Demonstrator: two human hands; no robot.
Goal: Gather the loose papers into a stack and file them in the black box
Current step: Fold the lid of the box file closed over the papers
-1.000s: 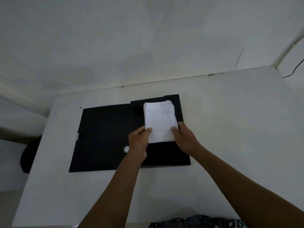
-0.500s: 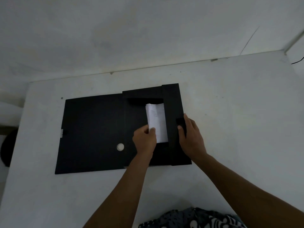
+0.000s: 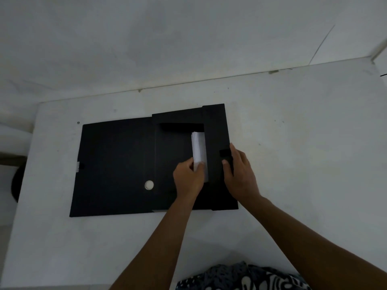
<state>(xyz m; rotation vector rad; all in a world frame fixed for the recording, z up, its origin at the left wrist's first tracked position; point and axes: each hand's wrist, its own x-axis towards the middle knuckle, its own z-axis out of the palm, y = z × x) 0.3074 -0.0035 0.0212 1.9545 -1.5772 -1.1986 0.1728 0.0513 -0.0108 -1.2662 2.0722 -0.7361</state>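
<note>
The black box [image 3: 117, 164] lies opened flat on the white table [image 3: 293, 143], its lid spread to the left with a round finger hole. A white paper stack [image 3: 199, 147] sits in the box's right half, mostly covered by the black side flap [image 3: 214, 143]. My left hand [image 3: 189, 178] pinches the near end of the stack. My right hand [image 3: 239, 172] grips the outer edge of the side flap and its small tab, folding the flap over the papers.
The table's far edge meets a white wall. A dark round object [image 3: 17, 183] sits off the table's left edge. Patterned dark cloth [image 3: 240, 277] shows at the bottom, near my body.
The stack went down from above the box into its right half. My right hand let go of the papers and has folded the side flap further over them.
</note>
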